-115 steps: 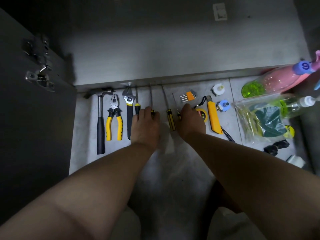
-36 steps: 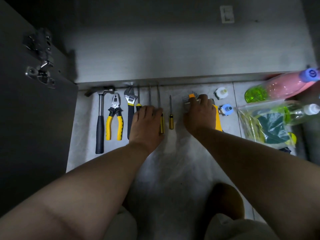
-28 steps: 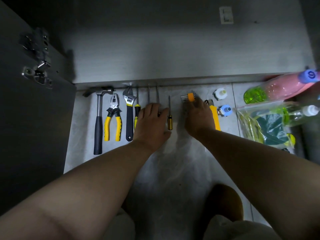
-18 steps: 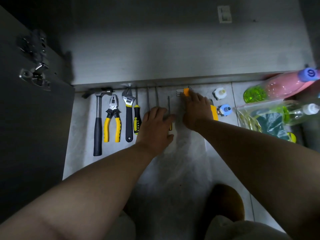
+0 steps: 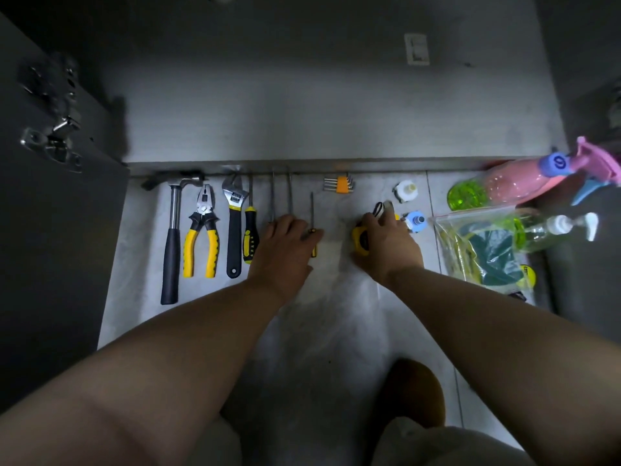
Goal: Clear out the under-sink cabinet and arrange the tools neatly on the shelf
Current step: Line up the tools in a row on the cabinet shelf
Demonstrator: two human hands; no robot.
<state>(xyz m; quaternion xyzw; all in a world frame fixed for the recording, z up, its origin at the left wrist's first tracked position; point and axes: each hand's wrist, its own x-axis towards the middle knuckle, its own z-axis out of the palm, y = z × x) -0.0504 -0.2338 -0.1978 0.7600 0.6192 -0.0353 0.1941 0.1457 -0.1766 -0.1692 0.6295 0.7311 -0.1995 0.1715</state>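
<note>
Tools lie in a row on the tiled floor in front of the open cabinet [image 5: 302, 112]: a hammer [image 5: 171, 237], yellow pliers [image 5: 201, 237], an adjustable wrench [image 5: 233, 223], a black-and-yellow screwdriver [image 5: 250, 230], two long screwdrivers [image 5: 289, 193] and a small screwdriver [image 5: 312, 210]. My left hand [image 5: 284, 250] rests flat on the long screwdrivers' handles, thumb against the small one. An orange hex key set [image 5: 340, 183] lies alone near the cabinet edge. My right hand [image 5: 386, 243] grips the yellow tape measure [image 5: 359, 238]. The utility knife's tip [image 5: 388, 206] shows past my fingers.
The cabinet door with its hinge [image 5: 50, 142] stands open at the left. To the right lie a white cap [image 5: 405, 191], a blue cap [image 5: 416, 220], a pink spray bottle [image 5: 517, 183], a pump bottle [image 5: 554, 227] and a plastic bag of sponges [image 5: 484, 250].
My right hand let go of the hex key set near the cabinet edge and came back onto the tape measure. My left hand stayed on the screwdriver handles, having slid them left earlier.
</note>
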